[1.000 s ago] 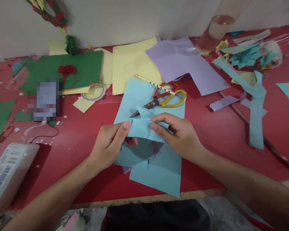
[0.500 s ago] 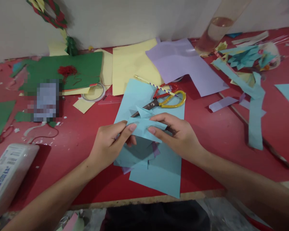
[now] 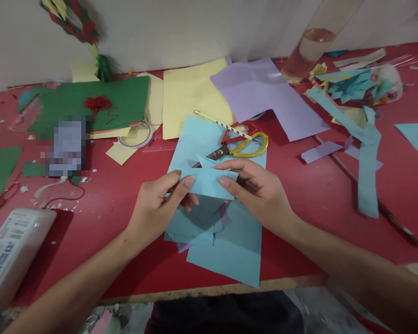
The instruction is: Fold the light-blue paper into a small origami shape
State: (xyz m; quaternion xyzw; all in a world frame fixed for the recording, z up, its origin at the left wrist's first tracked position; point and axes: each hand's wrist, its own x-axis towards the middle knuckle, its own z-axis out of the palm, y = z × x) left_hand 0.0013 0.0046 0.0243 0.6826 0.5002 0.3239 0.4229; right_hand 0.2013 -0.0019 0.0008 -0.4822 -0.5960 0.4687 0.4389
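Between my two hands is a small folded piece of light blue paper, held above the table. My left hand pinches its left end, thumb on the near face. At the right end, my right hand grips it with the thumb in front and fingers behind. Below lie larger light blue sheets and cut blue pieces. Just beyond my hands rest scissors with red and yellow handles, their blade tips partly hidden by the paper. A dotted pencil lies across the handles.
Yellow, purple and green paper lie along the back. A tape roll, blurred phone and white power strip are at left. To the right are a bottle, blue strips and a thin stick.
The folded blue paper now lies flatter and more level between my hands. My right thumb has shifted slightly along its face. The things on the table have not moved.
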